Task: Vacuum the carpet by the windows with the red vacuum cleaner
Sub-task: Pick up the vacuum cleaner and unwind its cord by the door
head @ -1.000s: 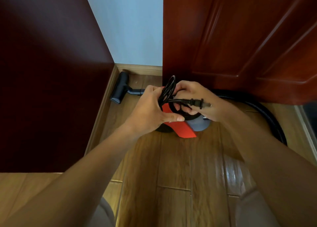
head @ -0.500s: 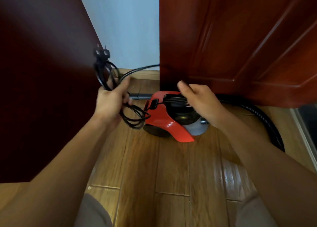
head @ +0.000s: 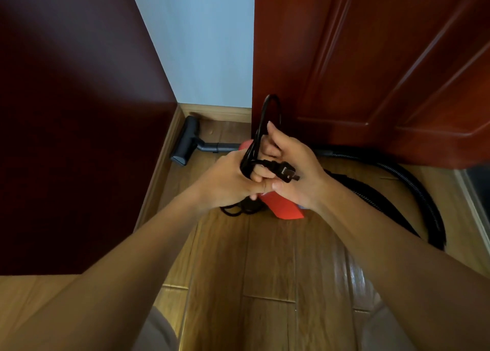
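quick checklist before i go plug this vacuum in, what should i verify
1. Cord held: ok, left hand and right hand both grip the coiled cord.
2. Plug free: ok, the plug sticks out past the fingers.
3. Cord unwound: not ok, it is bundled in loops.
4. Socket within reach: cannot tell, none in view.
5. Hose clear: ok, the hose lies loose on the floor beside the red vacuum cleaner.
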